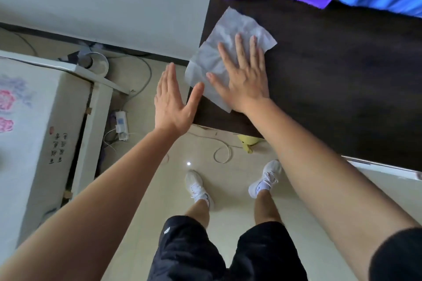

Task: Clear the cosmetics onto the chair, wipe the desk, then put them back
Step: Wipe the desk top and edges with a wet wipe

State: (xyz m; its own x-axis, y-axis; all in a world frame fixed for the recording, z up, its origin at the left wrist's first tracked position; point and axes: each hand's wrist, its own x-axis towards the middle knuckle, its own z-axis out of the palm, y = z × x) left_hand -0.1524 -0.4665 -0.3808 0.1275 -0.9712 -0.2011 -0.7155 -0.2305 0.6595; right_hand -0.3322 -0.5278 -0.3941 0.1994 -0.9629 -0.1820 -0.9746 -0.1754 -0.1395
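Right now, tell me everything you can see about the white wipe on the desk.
The wipe is a thin white sheet, like tissue or nonwoven cloth, and it is wrinkled. It lies spread nearly flat on the dark desk at the desk's end, with one corner seeming to overhang the edge. The right hand presses it with straight, spread fingers.

A thin white wipe (pixel 233 27) is lying spread and wrinkled at the left end of the dark wood-grain tabletop (pixel 331 80), its lower left corner hanging slightly past the tabletop's left edge. The right hand (pixel 245 75) is pressing flat on it, fingers straight and spread.
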